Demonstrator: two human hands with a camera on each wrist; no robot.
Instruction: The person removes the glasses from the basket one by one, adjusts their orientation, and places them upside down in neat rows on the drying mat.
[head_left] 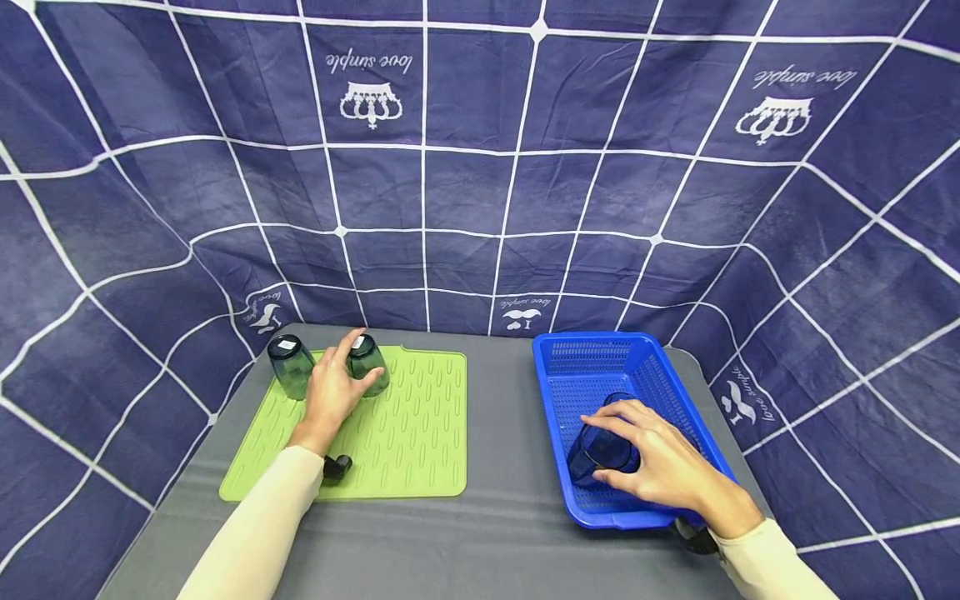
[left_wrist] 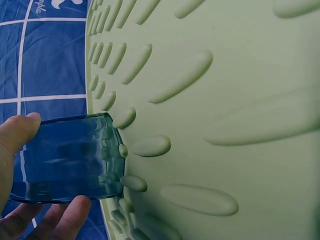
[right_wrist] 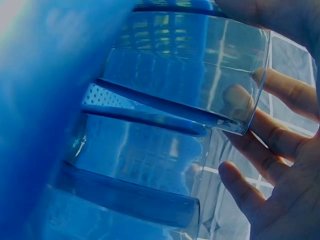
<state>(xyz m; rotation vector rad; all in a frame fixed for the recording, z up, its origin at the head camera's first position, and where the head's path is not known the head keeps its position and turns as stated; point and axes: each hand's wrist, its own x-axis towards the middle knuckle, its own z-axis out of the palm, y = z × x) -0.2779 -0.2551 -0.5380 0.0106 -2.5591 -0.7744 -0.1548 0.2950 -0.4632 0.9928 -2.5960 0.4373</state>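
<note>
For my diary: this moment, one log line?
left hand: holds glass at green mat | right hand: grips another glass in basket

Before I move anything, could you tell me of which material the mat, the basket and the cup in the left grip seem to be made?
Mat: matte, probably silicone or rubber; its raised ridges look moulded.
Basket: smooth, slightly glossy, most likely plastic, from its even blue and regular perforations.
Cup: glossy, tinted and see-through, so glass or perhaps clear plastic.
</note>
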